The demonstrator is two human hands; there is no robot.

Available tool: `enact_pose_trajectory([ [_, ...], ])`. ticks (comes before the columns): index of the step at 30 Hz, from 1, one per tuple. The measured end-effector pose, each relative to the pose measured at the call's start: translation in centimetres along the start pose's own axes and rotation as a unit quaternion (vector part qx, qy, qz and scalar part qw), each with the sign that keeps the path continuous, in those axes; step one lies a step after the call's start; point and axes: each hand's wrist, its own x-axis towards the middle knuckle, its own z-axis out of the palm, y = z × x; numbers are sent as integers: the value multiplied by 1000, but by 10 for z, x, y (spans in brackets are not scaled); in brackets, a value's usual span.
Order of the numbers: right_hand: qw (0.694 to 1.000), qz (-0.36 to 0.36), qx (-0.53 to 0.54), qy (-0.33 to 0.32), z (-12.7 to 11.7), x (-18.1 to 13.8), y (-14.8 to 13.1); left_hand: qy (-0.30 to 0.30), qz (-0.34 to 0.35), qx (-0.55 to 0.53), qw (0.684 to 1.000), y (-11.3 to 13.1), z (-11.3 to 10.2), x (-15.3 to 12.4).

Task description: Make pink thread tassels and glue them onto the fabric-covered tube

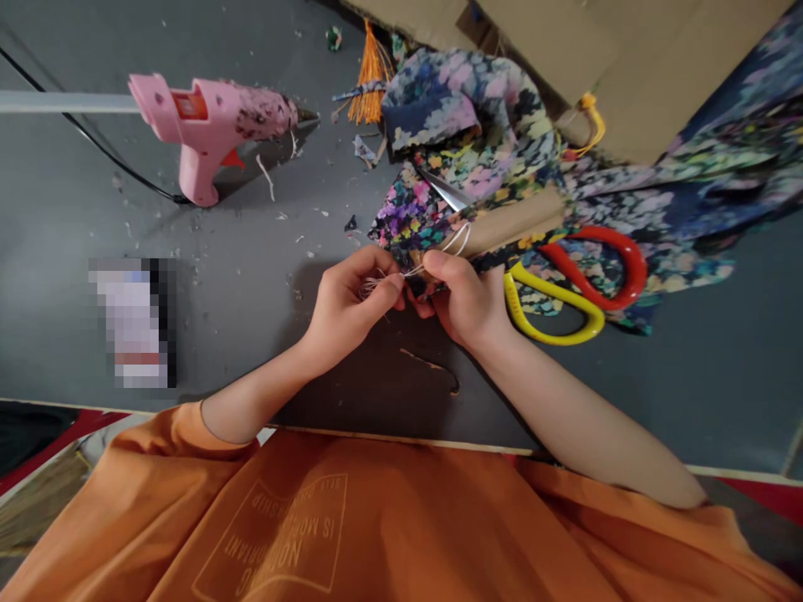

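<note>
A home craft corner or small hobby workshop, by every sign. A grey bench (238,276) fills the frame, speckled with dried glue bits and thread scraps. At the upper left lies a pink hot-glue gun (213,125) with its black cord (94,138) trailing off. Right of centre sit heaped floral fabric (477,109) and red-and-yellow scissors (574,284) — along the top edge, brown cardboard sheets (627,50) and an orange tassel (371,84).
</note>
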Motion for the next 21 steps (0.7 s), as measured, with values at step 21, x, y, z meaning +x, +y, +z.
enact_pose_trajectory([
  [21, 1000, 22, -1, -20, -2, 0, 1, -23, 1, -54, 998, -3, -3, 0],
])
